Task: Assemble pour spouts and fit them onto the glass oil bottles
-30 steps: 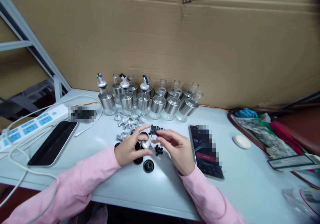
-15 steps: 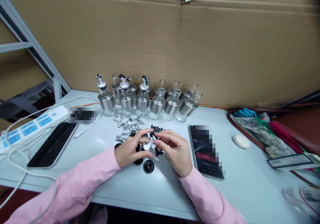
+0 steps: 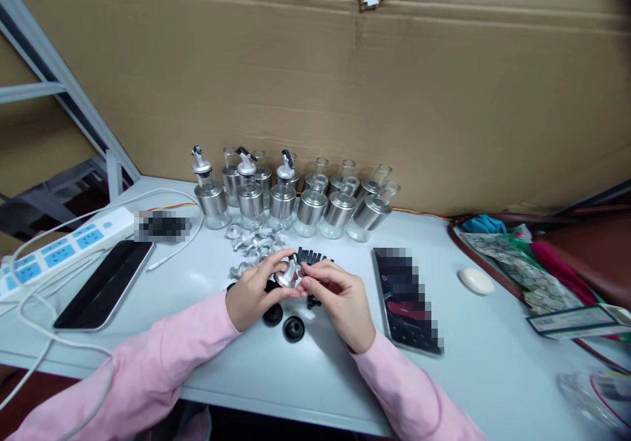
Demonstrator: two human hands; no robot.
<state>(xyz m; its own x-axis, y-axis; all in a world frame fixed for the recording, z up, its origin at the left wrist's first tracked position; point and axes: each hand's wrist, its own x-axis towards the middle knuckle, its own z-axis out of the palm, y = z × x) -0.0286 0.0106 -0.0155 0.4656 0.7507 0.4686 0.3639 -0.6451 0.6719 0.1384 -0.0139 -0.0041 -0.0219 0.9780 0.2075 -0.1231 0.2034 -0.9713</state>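
Left grip (image 3: 254, 294) pinches the spout (image 3: 284, 278); steady it for the right grip (image 3: 346, 300) beside it, hold unclear.

From my end, I could read just one pale character, apparently a 0, near the left edge of the phone (image 3: 407, 311); coarse pixel masking covered part of its display. I could see fine marks on the flat box (image 3: 574, 321) farther right, but that print was too small for me to make out.
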